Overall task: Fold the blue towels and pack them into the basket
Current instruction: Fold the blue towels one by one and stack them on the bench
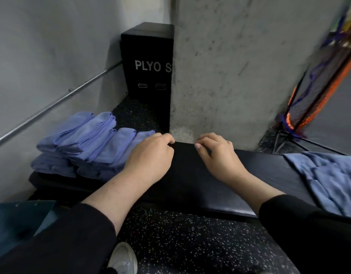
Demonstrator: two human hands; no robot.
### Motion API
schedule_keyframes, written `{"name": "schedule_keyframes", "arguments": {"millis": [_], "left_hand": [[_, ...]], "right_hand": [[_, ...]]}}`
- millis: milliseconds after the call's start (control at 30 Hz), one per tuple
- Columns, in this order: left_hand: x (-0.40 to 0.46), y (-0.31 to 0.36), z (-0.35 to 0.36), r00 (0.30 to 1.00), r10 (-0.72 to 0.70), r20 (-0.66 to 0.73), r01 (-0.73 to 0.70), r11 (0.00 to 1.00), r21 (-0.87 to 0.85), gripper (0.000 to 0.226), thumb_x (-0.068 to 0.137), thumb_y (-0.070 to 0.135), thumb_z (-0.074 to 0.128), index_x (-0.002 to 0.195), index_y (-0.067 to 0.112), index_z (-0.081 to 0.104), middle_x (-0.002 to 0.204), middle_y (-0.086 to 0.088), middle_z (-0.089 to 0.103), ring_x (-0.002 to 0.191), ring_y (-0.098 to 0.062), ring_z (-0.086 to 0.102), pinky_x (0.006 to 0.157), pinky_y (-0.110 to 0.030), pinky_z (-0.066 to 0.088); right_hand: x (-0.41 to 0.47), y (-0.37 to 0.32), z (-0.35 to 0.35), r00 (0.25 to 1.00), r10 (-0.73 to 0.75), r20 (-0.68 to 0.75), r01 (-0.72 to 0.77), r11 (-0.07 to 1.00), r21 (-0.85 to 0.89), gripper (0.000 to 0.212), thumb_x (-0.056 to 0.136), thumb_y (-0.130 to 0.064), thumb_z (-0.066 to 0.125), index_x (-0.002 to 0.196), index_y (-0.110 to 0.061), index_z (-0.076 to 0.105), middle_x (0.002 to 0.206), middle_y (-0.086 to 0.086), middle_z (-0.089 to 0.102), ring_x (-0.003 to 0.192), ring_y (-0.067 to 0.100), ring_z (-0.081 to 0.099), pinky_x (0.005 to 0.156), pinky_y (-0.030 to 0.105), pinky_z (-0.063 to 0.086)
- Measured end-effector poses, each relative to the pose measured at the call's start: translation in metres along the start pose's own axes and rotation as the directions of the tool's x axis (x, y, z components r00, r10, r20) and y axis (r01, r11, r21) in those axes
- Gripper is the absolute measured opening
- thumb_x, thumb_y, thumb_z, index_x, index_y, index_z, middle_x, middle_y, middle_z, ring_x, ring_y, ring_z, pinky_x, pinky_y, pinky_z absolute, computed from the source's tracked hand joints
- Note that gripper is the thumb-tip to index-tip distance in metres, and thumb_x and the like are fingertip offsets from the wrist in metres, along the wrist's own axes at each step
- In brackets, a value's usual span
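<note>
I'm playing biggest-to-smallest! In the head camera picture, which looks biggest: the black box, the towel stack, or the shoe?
1. Towel stack, widest in the picture.
2. Black box, nearly as large but farther away and partly hidden by the wall, so these two are unsure.
3. Shoe, clearly smallest, partly cut off.

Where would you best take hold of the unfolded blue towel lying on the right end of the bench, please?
Probably its near-left corner: the unfolded towel lies crumpled and flat on the bench, its left edge free. Come from the left with the right hand and pinch it from above.
</note>
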State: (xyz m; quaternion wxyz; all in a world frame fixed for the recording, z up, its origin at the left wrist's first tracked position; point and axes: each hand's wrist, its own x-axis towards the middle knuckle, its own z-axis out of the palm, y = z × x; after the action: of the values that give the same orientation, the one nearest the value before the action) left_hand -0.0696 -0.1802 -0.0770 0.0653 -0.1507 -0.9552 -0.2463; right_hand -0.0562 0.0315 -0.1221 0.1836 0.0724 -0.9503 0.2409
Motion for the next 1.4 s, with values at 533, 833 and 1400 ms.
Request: {"name": "schedule_keyframes", "arguments": {"millis": [533,833,1400], "left_hand": [[0.018,0.146,0.108,0.955,0.146,0.260,-0.122,0.987,-0.106,0.024,0.102,0.039,0.046,0.115,0.029,0.063,0.104,0.008,0.067,0.092,-0.019,0.061,0.083,-0.038,0.054],[0.021,0.167,0.135,0.920,0.163,0.356,-0.131,0.985,-0.114,0.025,0.102,0.041,0.044,0.116,0.030,0.062,0.108,0.008,0.066,0.097,-0.019,0.060,0.086,-0.039,0.053],[0.019,0.160,0.126,0.910,0.233,0.344,-0.187,0.969,-0.161,0.031,0.103,0.042,0.046,0.126,0.029,0.061,0.108,0.012,0.065,0.101,-0.013,0.058,0.088,-0.037,0.051]], "right_hand": [[-0.143,0.214,-0.147,0.762,0.637,-0.114,-0.575,0.586,-0.572,0.031,0.098,-0.047,0.049,0.116,-0.025,0.061,0.128,0.001,0.056,0.123,0.029,0.048,0.090,0.045,0.041],[-0.159,0.246,-0.150,0.565,0.817,-0.110,-0.687,0.393,-0.611,0.019,0.090,-0.029,0.051,0.104,-0.019,0.060,0.120,0.008,0.053,0.118,0.033,0.047,0.089,0.046,0.036],[-0.093,0.183,-0.161,0.614,0.686,-0.391,-0.595,0.727,0.342,0.009,0.102,-0.025,0.047,0.100,-0.016,0.045,0.077,0.000,0.058,0.070,0.019,0.051,0.068,0.030,0.037]]}}
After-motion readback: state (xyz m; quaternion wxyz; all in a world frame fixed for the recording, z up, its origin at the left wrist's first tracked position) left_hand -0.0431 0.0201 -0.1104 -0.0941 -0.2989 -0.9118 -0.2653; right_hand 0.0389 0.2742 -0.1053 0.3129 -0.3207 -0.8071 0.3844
